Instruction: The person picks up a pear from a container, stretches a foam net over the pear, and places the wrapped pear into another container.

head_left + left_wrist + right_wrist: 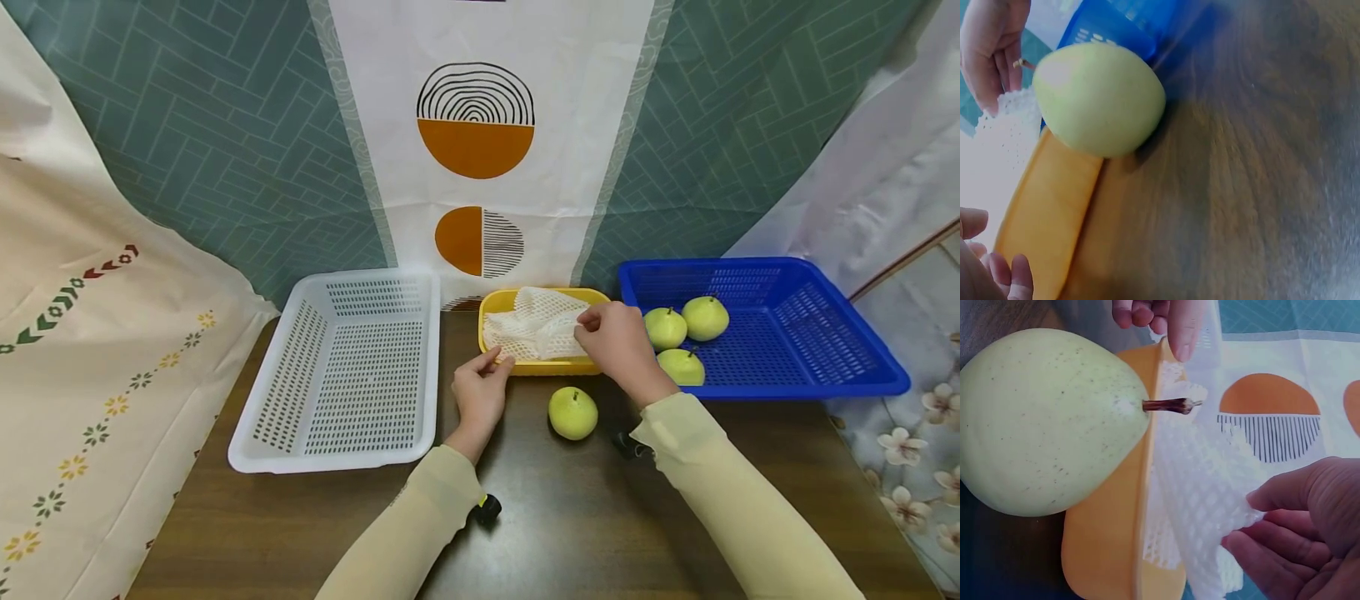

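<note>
A pile of white foam fruit nets fills the small yellow basket at the back middle of the table. My right hand pinches the edge of one foam net between thumb and fingers, over the basket's right side. At the basket's front left corner is my left hand. Its fingers are loosely bent by the rim, with thumb and fingers apart in the left wrist view. A yellow-green pear stands on the table in front of the basket, stem up, between my forearms.
To the left lies a white plastic basket with slotted walls and nothing inside. On the right, a blue basket holds three pears at its left end. Patterned cloth hangs behind the dark wooden table.
</note>
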A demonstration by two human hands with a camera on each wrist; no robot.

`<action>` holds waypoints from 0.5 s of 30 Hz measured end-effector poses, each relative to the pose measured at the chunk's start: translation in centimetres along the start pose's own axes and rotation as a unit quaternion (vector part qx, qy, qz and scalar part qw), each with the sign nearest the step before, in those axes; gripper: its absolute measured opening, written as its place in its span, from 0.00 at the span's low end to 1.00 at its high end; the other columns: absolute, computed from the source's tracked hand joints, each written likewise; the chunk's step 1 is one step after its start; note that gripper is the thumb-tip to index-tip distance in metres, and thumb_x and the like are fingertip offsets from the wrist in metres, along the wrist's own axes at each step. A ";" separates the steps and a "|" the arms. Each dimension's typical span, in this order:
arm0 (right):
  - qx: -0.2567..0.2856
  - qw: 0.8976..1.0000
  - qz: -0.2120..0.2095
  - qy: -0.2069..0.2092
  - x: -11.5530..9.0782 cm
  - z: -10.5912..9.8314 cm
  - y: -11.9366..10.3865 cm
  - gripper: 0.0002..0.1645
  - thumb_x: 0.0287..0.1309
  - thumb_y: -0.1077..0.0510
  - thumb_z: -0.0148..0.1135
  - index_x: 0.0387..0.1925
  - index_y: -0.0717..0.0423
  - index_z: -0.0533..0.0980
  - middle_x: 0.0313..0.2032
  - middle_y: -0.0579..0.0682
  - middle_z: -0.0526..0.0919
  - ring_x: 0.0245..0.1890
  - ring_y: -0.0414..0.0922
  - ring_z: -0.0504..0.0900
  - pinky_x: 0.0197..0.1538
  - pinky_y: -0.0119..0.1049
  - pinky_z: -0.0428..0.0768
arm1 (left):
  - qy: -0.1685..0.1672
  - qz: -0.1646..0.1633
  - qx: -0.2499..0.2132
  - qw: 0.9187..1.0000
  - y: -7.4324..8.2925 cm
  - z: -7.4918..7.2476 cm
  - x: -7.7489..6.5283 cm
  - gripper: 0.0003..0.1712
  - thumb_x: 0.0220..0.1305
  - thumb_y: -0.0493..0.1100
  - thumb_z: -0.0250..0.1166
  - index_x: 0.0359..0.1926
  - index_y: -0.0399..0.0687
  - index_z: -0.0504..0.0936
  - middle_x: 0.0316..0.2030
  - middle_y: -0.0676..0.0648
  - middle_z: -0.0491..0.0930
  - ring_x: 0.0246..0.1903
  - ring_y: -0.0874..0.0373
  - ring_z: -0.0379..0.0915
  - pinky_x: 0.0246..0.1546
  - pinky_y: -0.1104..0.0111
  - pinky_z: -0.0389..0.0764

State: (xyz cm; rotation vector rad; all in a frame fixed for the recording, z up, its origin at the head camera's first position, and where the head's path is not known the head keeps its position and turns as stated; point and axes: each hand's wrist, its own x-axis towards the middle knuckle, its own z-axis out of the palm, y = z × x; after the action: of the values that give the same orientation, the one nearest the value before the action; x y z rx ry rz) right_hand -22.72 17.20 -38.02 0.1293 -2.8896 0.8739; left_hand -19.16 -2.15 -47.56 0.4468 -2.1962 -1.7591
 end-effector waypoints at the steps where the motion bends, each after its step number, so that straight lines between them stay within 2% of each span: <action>1: 0.006 1.000 -0.004 0.009 -0.1 -0.1 0.0 0.11 0.54 0.54 0.62 0.37 0.55 0.83 0.34 0.51 0.86 0.36 0.47 0.81 0.38 0.43 0.81 | 0.000 0.002 0.003 1.000 0.2 0.0 -0.1 0.18 0.49 0.47 0.73 0.43 0.50 0.86 0.28 0.49 0.81 0.28 0.61 0.74 0.28 0.72 0.75; 5: 0.033 0.998 -0.023 0.050 -0.6 -0.5 0.1 0.10 0.53 0.54 0.63 0.36 0.54 0.82 0.31 0.50 0.86 0.31 0.45 0.81 0.33 0.40 0.81 | -0.003 0.010 0.003 1.000 1.4 -0.1 -0.7 0.22 0.48 0.48 0.74 0.46 0.47 0.85 0.33 0.42 0.78 0.30 0.60 0.70 0.30 0.72 0.72; 8: 0.055 0.994 -0.042 0.083 -0.9 -0.8 -0.1 0.09 0.53 0.53 0.64 0.35 0.52 0.82 0.29 0.48 0.85 0.28 0.43 0.82 0.31 0.39 0.80 | -0.017 0.014 -0.008 1.000 2.5 -0.1 -1.4 0.23 0.48 0.47 0.73 0.47 0.44 0.83 0.36 0.39 0.75 0.29 0.61 0.68 0.30 0.73 0.70; 11: 0.080 0.989 -0.065 0.106 -1.3 -1.2 -0.5 0.10 0.53 0.51 0.65 0.35 0.51 0.82 0.30 0.47 0.86 0.29 0.41 0.83 0.33 0.39 0.82 | -0.038 0.022 -0.026 0.999 3.8 -0.2 -2.0 0.24 0.48 0.48 0.73 0.48 0.45 0.82 0.37 0.40 0.75 0.29 0.60 0.69 0.29 0.73 0.71; 15: 0.112 0.983 -0.095 0.114 -2.0 -1.5 -1.3 0.12 0.54 0.49 0.65 0.36 0.51 0.82 0.32 0.47 0.86 0.33 0.41 0.84 0.37 0.41 0.83 | -0.068 0.041 -0.062 0.995 5.4 -0.5 -2.5 0.27 0.48 0.55 0.72 0.50 0.52 0.79 0.41 0.45 0.78 0.36 0.58 0.75 0.34 0.70 0.78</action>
State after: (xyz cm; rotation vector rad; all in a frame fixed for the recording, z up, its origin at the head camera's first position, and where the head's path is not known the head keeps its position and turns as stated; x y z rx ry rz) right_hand -20.40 17.09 -36.34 0.2984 -2.5145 1.0962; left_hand -16.99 -0.47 -42.26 0.2108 -2.1438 -1.9196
